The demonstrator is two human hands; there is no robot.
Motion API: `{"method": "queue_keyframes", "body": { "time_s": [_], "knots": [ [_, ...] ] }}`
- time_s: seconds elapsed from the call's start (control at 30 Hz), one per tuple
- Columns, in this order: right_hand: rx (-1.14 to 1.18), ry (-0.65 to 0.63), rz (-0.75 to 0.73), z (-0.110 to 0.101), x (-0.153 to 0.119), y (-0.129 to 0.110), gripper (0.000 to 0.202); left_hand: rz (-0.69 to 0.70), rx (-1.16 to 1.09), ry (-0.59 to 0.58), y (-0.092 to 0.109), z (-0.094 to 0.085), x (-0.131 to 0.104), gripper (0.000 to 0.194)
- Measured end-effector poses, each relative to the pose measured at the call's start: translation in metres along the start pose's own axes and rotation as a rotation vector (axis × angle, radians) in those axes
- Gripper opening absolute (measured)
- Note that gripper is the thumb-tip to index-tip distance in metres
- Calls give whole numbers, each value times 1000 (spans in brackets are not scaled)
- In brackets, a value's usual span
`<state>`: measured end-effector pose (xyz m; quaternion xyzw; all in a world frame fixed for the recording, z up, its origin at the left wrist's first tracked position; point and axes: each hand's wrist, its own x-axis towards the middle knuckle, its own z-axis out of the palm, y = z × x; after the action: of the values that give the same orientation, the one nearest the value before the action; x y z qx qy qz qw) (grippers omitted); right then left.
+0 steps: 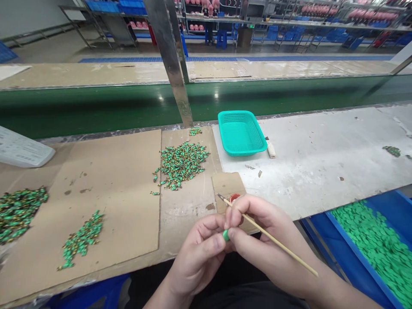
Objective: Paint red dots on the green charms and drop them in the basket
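A small green piece (225,234) is pinched between the fingertips of my left hand (203,245) and my right hand (257,231), just over the table's front edge. My right hand also holds a thin paintbrush (280,243) with a wooden handle; its dark tip points up and left, over a small cardboard piece (225,184). Behind my right fingers, a small red-rimmed pot (234,197) is partly hidden. Both hands are closed, and the fingers cover most of the green piece.
Piles of small green-and-gold pieces (183,163) lie on cardboard (112,171). A turquoise basket (241,152) stands at the back. At the lower right, a blue bin (354,253) holds many green pieces. A metal post (175,73) rises before the green conveyor belt (96,109).
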<state>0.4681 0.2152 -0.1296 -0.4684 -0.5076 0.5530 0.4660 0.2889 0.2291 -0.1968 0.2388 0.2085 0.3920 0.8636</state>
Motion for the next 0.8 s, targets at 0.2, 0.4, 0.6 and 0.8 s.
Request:
{"method": "queue_keyframes", "body": {
  "time_s": [0.2,0.4,0.6,0.8],
  "knots": [
    [304,356,-93,-9,12,7,18,-21,-86,-56,12,16,1,18],
    [289,393,-278,-31,8,11,22,-11,-172,-58,14,16,-1,16],
    [11,486,-316,-42,-1,14,27,6,-197,-40,13,12,-7,15],
    [-190,456,-266,-39,-11,20,11,20,-196,-16,13,9,-13,14]
  ]
}}
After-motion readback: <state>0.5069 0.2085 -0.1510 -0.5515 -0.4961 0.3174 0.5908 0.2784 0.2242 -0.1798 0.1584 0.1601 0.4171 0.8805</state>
